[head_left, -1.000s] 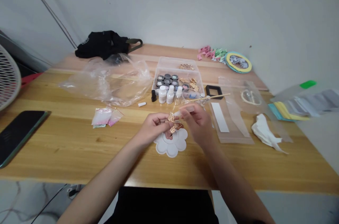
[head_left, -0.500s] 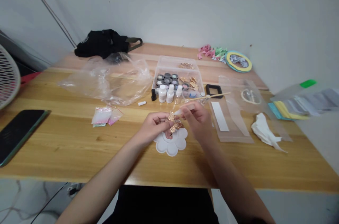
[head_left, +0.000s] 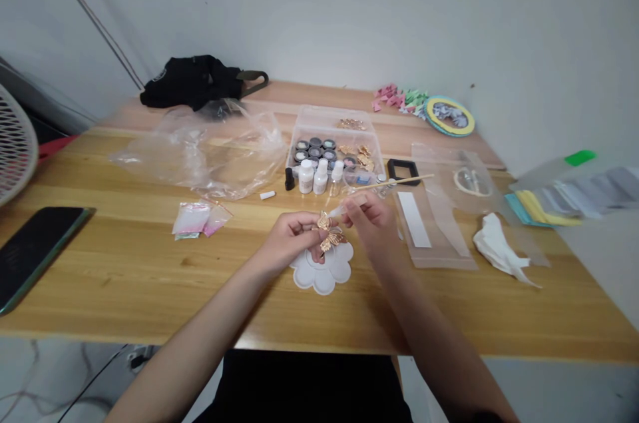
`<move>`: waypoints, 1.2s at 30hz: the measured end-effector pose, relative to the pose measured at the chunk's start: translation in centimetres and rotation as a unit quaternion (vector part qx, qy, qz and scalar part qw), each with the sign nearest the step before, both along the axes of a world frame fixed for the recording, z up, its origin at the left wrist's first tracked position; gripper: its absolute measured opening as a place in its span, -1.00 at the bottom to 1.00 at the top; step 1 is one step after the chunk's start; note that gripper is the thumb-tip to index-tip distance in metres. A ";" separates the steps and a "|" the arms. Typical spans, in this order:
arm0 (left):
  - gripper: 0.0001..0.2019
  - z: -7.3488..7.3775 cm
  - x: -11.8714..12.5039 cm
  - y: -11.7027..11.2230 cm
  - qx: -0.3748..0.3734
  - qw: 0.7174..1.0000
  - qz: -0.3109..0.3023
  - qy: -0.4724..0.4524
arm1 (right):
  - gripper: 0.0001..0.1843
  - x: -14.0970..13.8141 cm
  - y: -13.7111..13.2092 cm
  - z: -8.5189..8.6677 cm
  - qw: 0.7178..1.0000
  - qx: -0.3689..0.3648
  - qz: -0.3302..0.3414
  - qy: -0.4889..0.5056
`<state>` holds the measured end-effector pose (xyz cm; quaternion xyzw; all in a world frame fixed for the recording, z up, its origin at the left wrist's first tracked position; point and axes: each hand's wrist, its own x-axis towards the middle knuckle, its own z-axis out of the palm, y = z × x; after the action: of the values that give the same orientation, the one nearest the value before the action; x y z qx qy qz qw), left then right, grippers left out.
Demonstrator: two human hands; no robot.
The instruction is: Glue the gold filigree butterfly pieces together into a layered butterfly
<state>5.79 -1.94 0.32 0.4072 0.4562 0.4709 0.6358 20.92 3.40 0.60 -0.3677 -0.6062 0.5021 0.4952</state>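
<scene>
My left hand pinches a copper-gold metal butterfly ornament by its lower part, holding it above a white flower-shaped palette. The palette lies on the wooden table under the hand, and its near petals show. My right hand holds a small white tube between its fingers, with the tip right by the butterfly's upper wing. Fingers hide most of the tube, and I cannot tell whether the tip touches the wing.
Behind my hands stand white bottles and a clear box of small jars and gold pieces. A wooden stick lies to the right. Farther out are a plastic bag, a phone and crumpled tissue.
My right hand has moved slightly up and closer to the butterfly, with less of the white tube showing. The view has shifted a little.
</scene>
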 end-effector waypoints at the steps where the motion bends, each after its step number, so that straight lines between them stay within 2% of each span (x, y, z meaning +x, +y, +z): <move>1: -0.86 0.0 0.0 0.0 0.000 1.000 -0.002 0.001 | -0.65 0.0 0.0 0.0 1.000 -0.003 0.001 0.001; 6: -0.83 0.1 0.0 -0.1 0.005 1.000 -0.008 -0.002 | -0.61 -0.2 0.0 0.0 0.999 -0.042 0.007 0.014; 11: -0.80 0.1 -0.1 -0.2 -0.005 1.000 -0.007 -0.001 | -0.58 -0.5 0.0 -0.2 0.989 -0.135 0.014 0.062; 17: -0.75 0.0 0.0 -0.2 0.001 1.000 -0.006 -0.012 | -0.49 -0.8 0.0 -0.3 0.954 -0.272 0.034 0.121; 20: -0.72 -0.1 -0.1 -0.2 0.001 1.000 0.000 -0.025 | -0.47 -0.8 0.1 -0.3 0.938 -0.314 0.054 0.136; 29: -0.71 -0.2 -0.1 -0.1 0.006 0.999 0.002 -0.036 | -0.42 -0.8 0.3 -0.3 0.924 -0.344 0.079 0.145; 33: -0.72 -0.1 -0.1 -0.2 0.013 0.999 0.005 -0.030 | -0.43 -0.7 0.2 -0.3 0.936 -0.312 0.090 0.132; 36: -0.75 -0.1 -0.1 -0.2 0.019 0.999 0.002 -0.028 | -0.49 -0.8 0.0 -0.3 0.952 -0.267 0.066 0.130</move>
<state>5.72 -2.12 0.26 0.4054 0.4299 0.4920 0.6393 20.16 3.44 0.33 -0.3774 -0.4031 0.7208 0.4189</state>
